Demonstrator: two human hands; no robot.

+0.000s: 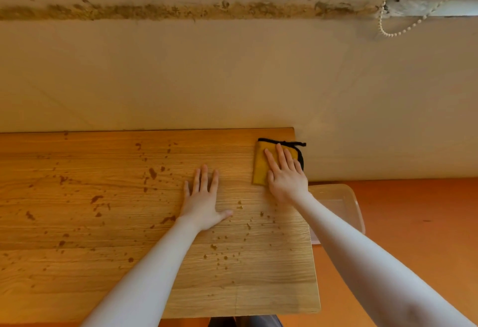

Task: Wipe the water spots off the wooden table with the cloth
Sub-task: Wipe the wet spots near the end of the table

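I see the cloth on the table's far right corner, under my right hand; left hand flat mid-frame.

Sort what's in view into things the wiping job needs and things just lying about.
Needed:
yellow cloth, under the flat right hand
wooden table
water spots scattered on it
left hand, flat on the table

Lying about:
clear plastic tub beside the table's right edge
beaded cord hanging at the wall

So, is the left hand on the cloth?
No, the left hand lies flat on the bare table; the right hand presses the cloth.
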